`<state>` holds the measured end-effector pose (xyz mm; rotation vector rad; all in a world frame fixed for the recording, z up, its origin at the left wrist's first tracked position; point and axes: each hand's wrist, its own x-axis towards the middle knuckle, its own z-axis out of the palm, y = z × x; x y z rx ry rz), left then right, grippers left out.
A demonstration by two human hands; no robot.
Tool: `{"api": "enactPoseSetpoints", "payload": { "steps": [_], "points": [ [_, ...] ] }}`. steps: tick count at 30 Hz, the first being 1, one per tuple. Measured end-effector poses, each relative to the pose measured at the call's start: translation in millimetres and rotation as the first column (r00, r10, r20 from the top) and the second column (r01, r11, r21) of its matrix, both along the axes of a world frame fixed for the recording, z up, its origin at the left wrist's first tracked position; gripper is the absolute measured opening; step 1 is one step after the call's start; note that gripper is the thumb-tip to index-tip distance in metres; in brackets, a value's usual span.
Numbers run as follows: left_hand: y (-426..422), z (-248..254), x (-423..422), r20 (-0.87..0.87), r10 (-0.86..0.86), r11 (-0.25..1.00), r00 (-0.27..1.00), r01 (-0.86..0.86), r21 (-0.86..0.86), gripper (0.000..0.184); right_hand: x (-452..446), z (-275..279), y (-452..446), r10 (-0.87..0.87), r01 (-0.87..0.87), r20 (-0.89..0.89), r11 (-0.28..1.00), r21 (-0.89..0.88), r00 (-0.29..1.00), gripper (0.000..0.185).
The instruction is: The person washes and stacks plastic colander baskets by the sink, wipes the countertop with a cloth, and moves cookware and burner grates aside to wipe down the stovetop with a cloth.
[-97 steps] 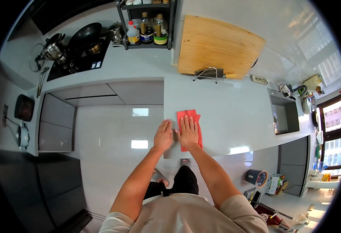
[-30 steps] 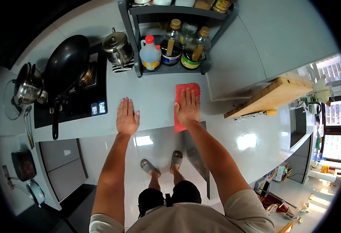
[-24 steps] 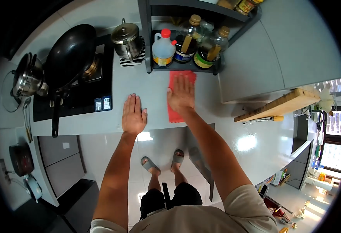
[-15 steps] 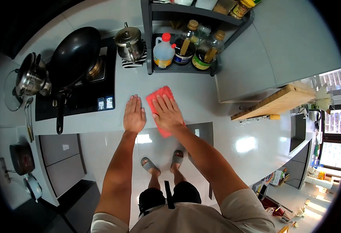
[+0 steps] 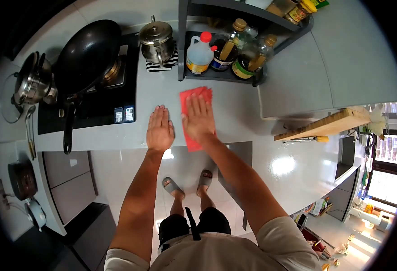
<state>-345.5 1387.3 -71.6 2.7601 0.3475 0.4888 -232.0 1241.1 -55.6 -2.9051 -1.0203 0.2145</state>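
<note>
My right hand (image 5: 199,118) lies flat, fingers stretched out, on a folded red cloth (image 5: 191,141) spread on the light grey countertop (image 5: 235,106). The cloth's far end shows beyond my fingertips, and its near end hangs at the counter's front edge. To the left, my left hand (image 5: 160,131) rests palm down on the bare counter with its fingers together and straight. It holds nothing. A gap separates this hand from the cloth.
Left is a black cooktop (image 5: 101,106) with a wok (image 5: 87,56) and a steel pot (image 5: 33,81). Behind my hands stand a lidded steel pot (image 5: 157,43) and a dark rack (image 5: 181,54) holding several bottles. A wooden board (image 5: 323,123) leans at the right.
My right hand and the cloth have slid farther from me, closer to the rack, and the cloth lies straighter. My left hand stays about where it was. The view has shifted slightly.
</note>
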Motion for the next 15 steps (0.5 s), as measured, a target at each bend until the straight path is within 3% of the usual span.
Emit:
{"api": "enactPoseSetpoints", "payload": {
  "steps": [3,6,7,10,15],
  "points": [
    [0,-4,-1,-0.002,-0.011,1.000,1.000,0.011,0.002,0.049,-30,-14,-41,0.079,-0.083,0.031,0.982,0.170,0.996,0.066],
    [0,-4,0,0.002,-0.005,1.000,1.000,0.005,0.020,0.050,-18,-11,-72,-0.012,-0.017,0.136,0.977,0.213,0.991,0.057],
    [0,-4,0,0.001,-0.001,1.000,1.000,0.001,0.028,0.050,-11,-4,-70,-0.032,-0.044,0.233,0.948,0.315,0.972,0.048],
    [0,-4,0,0.013,-0.001,1.000,1.000,0.000,0.008,0.050,24,-12,-56,-0.048,-0.065,0.287,0.927,0.370,0.957,0.041],
    [0,-2,1,-0.003,-0.001,1.000,1.000,0.001,0.016,0.050,-14,-21,-65,0.045,-0.150,0.269,0.911,0.385,0.962,0.036]
  ]
}}
